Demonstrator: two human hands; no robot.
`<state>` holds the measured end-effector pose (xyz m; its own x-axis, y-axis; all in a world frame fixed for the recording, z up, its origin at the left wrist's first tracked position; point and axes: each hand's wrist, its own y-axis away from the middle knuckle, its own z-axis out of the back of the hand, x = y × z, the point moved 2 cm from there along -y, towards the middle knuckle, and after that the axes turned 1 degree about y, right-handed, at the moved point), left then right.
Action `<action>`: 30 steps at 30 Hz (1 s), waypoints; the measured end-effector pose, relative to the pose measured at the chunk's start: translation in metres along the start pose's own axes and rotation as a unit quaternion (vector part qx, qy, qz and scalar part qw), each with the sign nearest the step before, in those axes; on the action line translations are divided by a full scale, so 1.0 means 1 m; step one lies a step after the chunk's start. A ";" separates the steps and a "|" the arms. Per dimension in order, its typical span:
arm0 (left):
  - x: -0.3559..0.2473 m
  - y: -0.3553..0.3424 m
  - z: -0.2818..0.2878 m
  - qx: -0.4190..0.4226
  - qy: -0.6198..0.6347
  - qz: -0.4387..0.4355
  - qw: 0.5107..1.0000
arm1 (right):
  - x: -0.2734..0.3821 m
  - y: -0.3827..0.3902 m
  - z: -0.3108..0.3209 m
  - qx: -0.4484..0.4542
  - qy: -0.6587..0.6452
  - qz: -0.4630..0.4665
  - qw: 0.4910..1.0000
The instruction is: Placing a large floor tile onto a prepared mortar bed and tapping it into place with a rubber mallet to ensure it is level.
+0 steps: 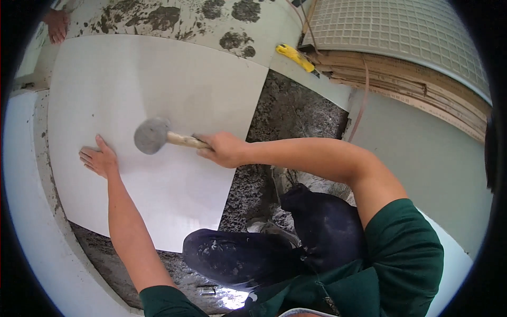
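A large white tile lies over dark wet mortar on the floor before me. My left hand rests flat on the tile, its fingers stretched out and the thumb apart. In my right hand is the wooden handle of a rubber mallet, the fingers wrapped round it. The mallet's grey round head is over the middle of the tile, to the right of my left hand. Slight blur softens the head, and I cannot tell whether it touches the tile.
Another person's hand is at the tile's far left corner. A yellow utility knife lies beyond the tile's right corner, beside stacked cardboard and a grid-backed tile. Mortar smears mark the far floor. A white wall curves along the left.
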<state>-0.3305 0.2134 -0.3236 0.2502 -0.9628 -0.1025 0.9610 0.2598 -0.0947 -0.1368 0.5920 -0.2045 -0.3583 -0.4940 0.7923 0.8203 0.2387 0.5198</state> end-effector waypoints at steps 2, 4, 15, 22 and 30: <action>0.029 -0.011 0.002 -0.019 0.015 -0.004 1.000 | 0.000 0.019 -0.002 0.041 0.009 -0.046 0.998; 0.051 -0.017 0.007 -0.050 0.144 -0.074 0.985 | 0.011 0.025 -0.004 0.027 0.030 -0.035 0.999; 0.051 0.263 0.049 0.030 0.020 -0.053 0.998 | -0.002 0.055 0.014 -0.004 0.108 0.013 0.994; 0.084 0.256 0.055 0.105 -0.025 0.063 0.992 | 0.021 0.023 -0.032 0.096 0.116 0.002 0.989; 0.067 0.248 0.091 0.143 0.051 0.071 0.986 | -0.003 0.030 -0.052 0.103 0.127 0.017 0.986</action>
<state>-0.0647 0.2065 -0.2641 0.3856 -0.9018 -0.1951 0.9146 0.3456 0.2099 -0.0883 0.5565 -0.2080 -0.1873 -0.6706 0.7178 0.7129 0.4099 0.5690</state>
